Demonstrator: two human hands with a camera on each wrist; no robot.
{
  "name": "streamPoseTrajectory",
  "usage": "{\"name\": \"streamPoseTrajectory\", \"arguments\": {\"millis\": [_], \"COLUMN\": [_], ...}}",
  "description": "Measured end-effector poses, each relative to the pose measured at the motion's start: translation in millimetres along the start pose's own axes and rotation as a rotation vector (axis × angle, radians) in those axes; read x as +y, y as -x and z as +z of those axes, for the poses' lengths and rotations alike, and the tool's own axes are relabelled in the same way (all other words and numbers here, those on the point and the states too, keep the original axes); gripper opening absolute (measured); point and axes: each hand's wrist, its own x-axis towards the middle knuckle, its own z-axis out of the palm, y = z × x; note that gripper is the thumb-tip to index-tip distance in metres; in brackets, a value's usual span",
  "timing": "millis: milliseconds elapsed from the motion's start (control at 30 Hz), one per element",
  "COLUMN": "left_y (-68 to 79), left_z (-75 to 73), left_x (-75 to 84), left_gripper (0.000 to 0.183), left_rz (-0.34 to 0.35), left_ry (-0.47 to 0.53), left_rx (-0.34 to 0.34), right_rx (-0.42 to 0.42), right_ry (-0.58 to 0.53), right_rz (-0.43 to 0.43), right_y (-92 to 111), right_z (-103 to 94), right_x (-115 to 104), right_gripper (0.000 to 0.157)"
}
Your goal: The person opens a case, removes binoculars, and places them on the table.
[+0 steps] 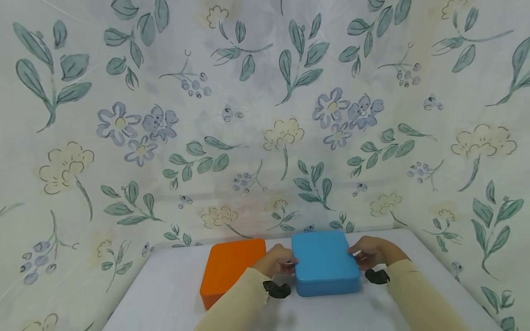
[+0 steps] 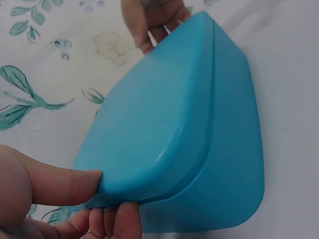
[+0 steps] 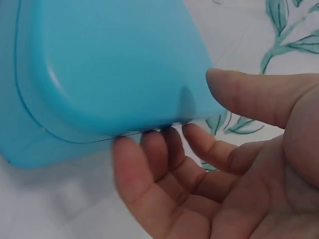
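Observation:
On the white table, a blue box (image 1: 327,288) with rounded corners stands with its matching lid (image 1: 320,253) on top. My left hand (image 1: 276,259) grips the lid at its left side. In the left wrist view the thumb (image 2: 75,186) lies on the lid's edge and the fingers (image 2: 127,219) curl in at the seam below. From the right side, my right hand (image 1: 372,250) holds the same lid. Its fingertips (image 3: 154,149) hook at the rim, with the thumb (image 3: 239,92) at the lid's upper edge.
An orange box (image 1: 233,262) sits left of the blue one, partly covered by my left sleeve (image 1: 238,301). Behind the table (image 1: 161,280) hangs a floral cloth (image 1: 248,161). Dark devices are strapped at both wrists.

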Motion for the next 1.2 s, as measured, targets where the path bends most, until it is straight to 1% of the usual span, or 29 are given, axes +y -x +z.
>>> {"name": "streamPoseTrajectory", "arguments": {"millis": [133,333,500,633,733,833,933,1000,1067,1133,1200], "left_y": [0.2,-3.7,-6.0,-7.9,-10.1,-13.0,-17.1,-21.2,-25.2,-29.3,-31.3], "left_z": [-0.4,2.6,3.5,-0.6,-5.6,-10.2,-13.0,-14.1,-15.1,-15.9,-16.5], "left_x": [0.1,1.6,1.0,-1.1,0.7,7.7,16.6,19.7,20.4,18.9,18.6], "left_gripper": [0.051,0.048,0.046,0.049,0.054,0.053,0.045,0.042,0.042,0.042,0.04], "left_rz": [-0.002,0.013,-0.002,0.004,0.028,0.023,-0.017,-0.042,-0.062,-0.067,-0.062], "left_ry": [0.002,-0.02,-0.03,-0.03,-0.024,0.02,0.084,0.135,0.165,0.184,0.174], "left_rx": [-0.007,-0.01,-0.007,-0.045,-0.074,-0.09,-0.097,-0.098,-0.095,-0.087,-0.077], "right_rx": [-0.032,-0.026,0.027,0.086,0.125,0.137,0.15,0.166,0.191,0.213,0.233], "right_ry": [-0.02,0.011,-0.004,0.016,0.045,0.011,-0.055,-0.097,-0.122,-0.141,-0.151], "right_rz": [0.009,0.01,0.011,-0.022,-0.051,-0.064,-0.051,-0.043,-0.036,-0.035,-0.035], "right_y": [6.0,7.7,4.6,1.2,-1.9,-6.8,-12.6,-16.8,-20.3,-22.6,-24.3], "right_z": [-0.6,2.7,9.5,12.4,10.7,8.7,8.0,8.5,10.3,12.6,14.8], "right_x": [-2.4,-8.1,-5.5,-4.8,-10.3,-16.7,-20.0,-20.7,-20.8,-20.8,-20.1], "right_gripper": [0.045,0.031,0.028,0.027,0.03,0.032,0.031,0.029,0.029,0.029,0.029]}}
